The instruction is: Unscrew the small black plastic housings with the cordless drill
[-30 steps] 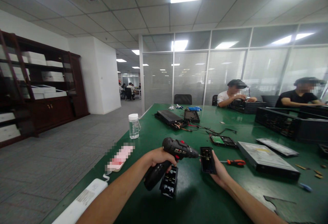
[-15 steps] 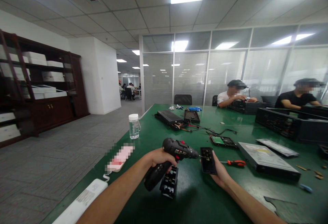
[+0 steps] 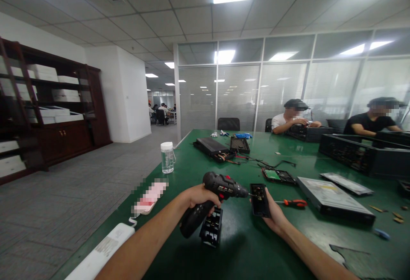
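the person's left hand [image 3: 200,196] grips a black cordless drill with red accents [image 3: 219,184], its bit at the small black rectangular housing [image 3: 261,210] gripped by the right hand [image 3: 274,215] above the green worktop [image 3: 262,254], apparently working a screw, so the next move calls for steady alignment.

The left grip [image 3: 205,196] is covering part of the drill's [image 3: 221,184] handle, and together they're blocking the upper end of a black slotted part [image 3: 211,232]. Across the way, most of the right grip's [image 3: 276,216] fingers are hiding behind the black housing [image 3: 260,205], and the screwdriver's [image 3: 295,203] tip is disappearing too! The bit's contact is proving too small to judge. The bottom edge is cutting off the white power strip [image 3: 105,246]; pixels are blurring the pink object [image 3: 153,195].
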Motion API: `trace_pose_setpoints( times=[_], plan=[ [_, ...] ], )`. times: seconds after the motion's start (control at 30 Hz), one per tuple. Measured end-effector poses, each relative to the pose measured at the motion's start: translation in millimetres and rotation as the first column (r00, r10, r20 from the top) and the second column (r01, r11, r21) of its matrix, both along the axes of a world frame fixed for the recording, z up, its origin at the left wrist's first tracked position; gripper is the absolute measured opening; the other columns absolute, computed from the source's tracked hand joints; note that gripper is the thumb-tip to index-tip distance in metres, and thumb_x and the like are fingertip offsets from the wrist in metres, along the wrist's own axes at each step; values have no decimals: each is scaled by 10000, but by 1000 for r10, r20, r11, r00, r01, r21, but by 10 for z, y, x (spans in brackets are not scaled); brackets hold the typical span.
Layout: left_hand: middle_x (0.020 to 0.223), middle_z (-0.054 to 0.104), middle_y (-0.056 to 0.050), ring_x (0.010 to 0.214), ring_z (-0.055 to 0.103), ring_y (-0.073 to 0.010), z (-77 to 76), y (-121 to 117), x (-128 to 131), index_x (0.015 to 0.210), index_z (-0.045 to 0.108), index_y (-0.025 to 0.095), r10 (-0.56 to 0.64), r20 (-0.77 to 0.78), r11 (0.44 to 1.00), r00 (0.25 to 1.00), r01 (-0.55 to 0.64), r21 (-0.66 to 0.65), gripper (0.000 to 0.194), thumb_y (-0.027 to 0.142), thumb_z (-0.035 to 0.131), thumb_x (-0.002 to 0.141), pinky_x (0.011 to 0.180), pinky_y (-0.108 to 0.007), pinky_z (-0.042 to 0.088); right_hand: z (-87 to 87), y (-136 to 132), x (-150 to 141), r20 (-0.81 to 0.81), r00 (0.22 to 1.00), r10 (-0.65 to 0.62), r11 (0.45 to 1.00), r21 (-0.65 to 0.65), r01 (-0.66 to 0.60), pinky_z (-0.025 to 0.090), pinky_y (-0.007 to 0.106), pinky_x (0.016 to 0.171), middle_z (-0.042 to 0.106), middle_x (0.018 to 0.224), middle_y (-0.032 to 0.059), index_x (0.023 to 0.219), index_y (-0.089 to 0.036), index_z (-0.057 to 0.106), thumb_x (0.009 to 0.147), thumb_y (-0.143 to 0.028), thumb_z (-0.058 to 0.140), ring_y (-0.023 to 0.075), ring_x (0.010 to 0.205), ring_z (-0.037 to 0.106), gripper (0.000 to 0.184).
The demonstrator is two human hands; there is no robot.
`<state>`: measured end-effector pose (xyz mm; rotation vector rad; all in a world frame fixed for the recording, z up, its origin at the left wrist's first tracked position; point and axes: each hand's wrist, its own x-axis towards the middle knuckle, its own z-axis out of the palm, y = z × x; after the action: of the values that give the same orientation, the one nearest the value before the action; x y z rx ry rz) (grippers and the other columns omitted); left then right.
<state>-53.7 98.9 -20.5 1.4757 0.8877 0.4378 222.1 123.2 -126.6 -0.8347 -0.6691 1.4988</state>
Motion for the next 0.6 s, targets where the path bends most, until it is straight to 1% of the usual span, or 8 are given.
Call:
trace_pose_setpoints(
  times=[0.13, 0.43, 0.6],
  plan=[
    [600, 555, -11, 463, 505, -109, 1, -1, 4, 741, 591, 119, 6, -3, 1000, 1000, -6, -4, 248, 214, 636, 516, 461, -247, 403, -13, 6, 6, -2, 1000, 2, 1000, 6, -2, 480, 321, 702, 660, 789, 71, 888, -159, 613, 738, -488, 525, 190, 717, 611, 372],
    [607, 563, -18, 466, 510, -113, -3, -5, 2, 755, 598, 112, 18, 6, 1000, 1000, -18, -7, 270, 211, 646, 507, 473, -259, 413, -17, 6, 5, 0, 1000, -6, 1000, 13, 6, 483, 316, 697, 658, 784, 59, 886, -172, 612, 735, -487, 528, 188, 715, 611, 360],
    [604, 568, -16, 469, 509, -112, 7, -16, 3, 756, 597, 114, 21, 6, 1000, 1000, -21, -8, 278, 220, 651, 504, 474, -259, 418, -21, 13, 10, -2, 1000, -5, 1000, 6, 5, 484, 316, 686, 658, 790, 68, 898, -163, 609, 733, -492, 527, 193, 712, 614, 377]
  ],
)
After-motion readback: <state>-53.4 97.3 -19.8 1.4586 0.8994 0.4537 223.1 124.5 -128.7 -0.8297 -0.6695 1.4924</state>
